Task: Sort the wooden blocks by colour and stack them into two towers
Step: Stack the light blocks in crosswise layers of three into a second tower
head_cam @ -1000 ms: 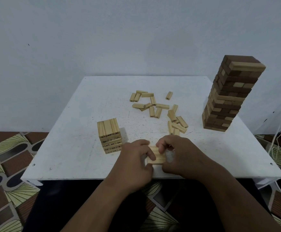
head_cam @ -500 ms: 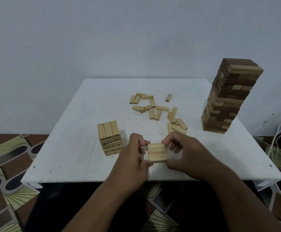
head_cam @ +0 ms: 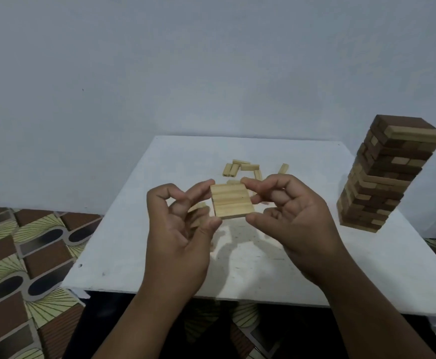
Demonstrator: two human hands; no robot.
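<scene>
Three pale wooden blocks (head_cam: 232, 201) lie side by side as one flat square slab, raised above the white counter (head_cam: 133, 239); the left hand (head_cam: 180, 226) pinches its left edge and the right hand (head_cam: 289, 216) its right, fingers curled; loose pale blocks (head_cam: 241, 167) lie scattered beyond; at the right stands a tall mixed tower (head_cam: 385, 177) of dark and pale rectangular blocks, smooth-grained.

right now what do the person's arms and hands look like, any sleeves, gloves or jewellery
Both forearms are bare up to the frame's bottom edge, with no sleeves in view. The left hand and right hand wear no gloves, and no rings, watch or bracelets show on the visible fingers and wrists.
</scene>
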